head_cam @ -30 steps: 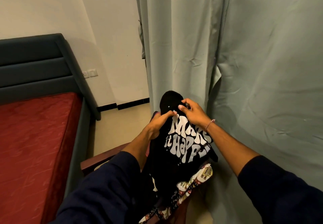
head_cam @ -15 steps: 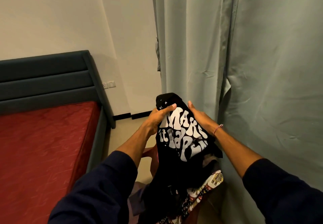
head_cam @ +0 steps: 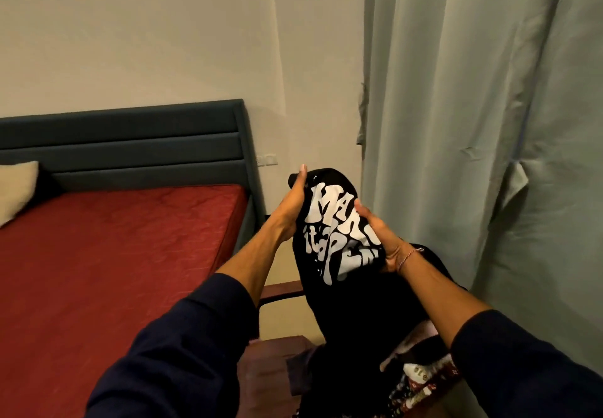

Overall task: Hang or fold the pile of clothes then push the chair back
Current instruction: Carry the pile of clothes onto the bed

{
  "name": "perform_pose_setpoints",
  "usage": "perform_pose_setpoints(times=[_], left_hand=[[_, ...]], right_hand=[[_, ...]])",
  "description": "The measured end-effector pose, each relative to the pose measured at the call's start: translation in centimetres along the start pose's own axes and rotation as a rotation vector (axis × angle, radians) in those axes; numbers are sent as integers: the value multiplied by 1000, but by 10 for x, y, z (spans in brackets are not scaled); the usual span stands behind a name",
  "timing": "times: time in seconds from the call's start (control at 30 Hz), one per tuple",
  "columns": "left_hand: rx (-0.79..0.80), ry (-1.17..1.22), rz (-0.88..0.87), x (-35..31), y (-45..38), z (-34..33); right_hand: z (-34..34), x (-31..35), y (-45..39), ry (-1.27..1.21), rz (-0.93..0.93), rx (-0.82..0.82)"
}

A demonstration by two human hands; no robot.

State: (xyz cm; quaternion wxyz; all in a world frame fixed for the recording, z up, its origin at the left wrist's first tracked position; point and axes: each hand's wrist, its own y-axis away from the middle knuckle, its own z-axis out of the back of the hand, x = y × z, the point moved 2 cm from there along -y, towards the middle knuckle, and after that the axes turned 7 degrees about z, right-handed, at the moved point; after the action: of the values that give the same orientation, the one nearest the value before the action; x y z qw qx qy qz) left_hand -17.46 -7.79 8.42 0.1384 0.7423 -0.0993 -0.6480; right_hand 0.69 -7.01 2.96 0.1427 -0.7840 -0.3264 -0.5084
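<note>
I hold the black T-shirt [head_cam: 329, 238] up in front of me, its white lettering facing me and bunched so that only part of it reads. My left hand [head_cam: 291, 212] lies along the shirt's left edge with the fingers stretched upward; the thumb is hidden behind the cloth, so I cannot tell how it grips. My right hand [head_cam: 381, 238] clamps the shirt's right side, thumb on the print and fingers curled behind the fabric. A thin bracelet [head_cam: 409, 256] sits on that wrist. The two hands are close together, with only the printed cloth between them.

The shirt's lower part hangs down onto the pile of clothes [head_cam: 421, 381] directly beneath it, where a patterned piece shows. That pile rests on the wooden chair [head_cam: 277, 290], whose arm shows just left of the shirt. Farther left of the shirt lies the bed [head_cam: 114, 254] with its red cover, a dark padded headboard [head_cam: 130, 150] and a beige pillow [head_cam: 16, 192] at the far left. Right of the shirt hangs the grey-green curtain [head_cam: 473, 124], and behind it stands the pale wall [head_cam: 163, 42] with a socket plate [head_cam: 267, 159].
</note>
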Motion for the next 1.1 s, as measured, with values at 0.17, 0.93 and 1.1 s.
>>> perform_pose_setpoints(times=[0.17, 0.93, 1.1], left_hand=[[-187, -40, -45, -8, 36, 113], [-713, -109, -155, -8, 273, 584], [-816, -43, -171, 3, 278, 644]], right_hand=[[-75, -22, -42, 79, -44, 114], [-512, -182, -277, 452, 93, 286], [-566, -206, -324, 502, 102, 334]])
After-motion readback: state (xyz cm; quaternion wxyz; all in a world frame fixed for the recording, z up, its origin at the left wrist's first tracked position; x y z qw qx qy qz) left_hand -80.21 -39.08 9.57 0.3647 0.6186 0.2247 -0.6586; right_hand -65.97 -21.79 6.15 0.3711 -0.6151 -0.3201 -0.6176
